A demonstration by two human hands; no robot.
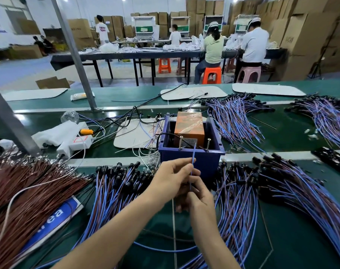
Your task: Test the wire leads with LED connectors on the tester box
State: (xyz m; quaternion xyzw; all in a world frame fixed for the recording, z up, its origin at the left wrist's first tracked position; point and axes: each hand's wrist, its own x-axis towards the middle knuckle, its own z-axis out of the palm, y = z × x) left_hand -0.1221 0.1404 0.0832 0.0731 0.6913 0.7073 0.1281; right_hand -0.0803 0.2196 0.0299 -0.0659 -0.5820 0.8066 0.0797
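The tester box (204, 162) is a blue plastic bin holding an orange block (189, 126), with two upright screws (208, 144) at its front rim. My left hand (171, 177) and my right hand (199, 193) both pinch one thin blue wire lead (193, 154), just in front of the box. The lead stands upright, its tip near the left screw. Piles of blue and brown leads with black LED connectors lie left (114, 183) and right (262, 179) of my hands.
A heap of brown wires (29, 191) fills the near left. More lead bundles (237, 115) lie beyond the box on the green belt (293, 131). A white power strip (76, 142) and cables sit at the left. A metal post (78, 61) rises behind. Workers sit at far tables.
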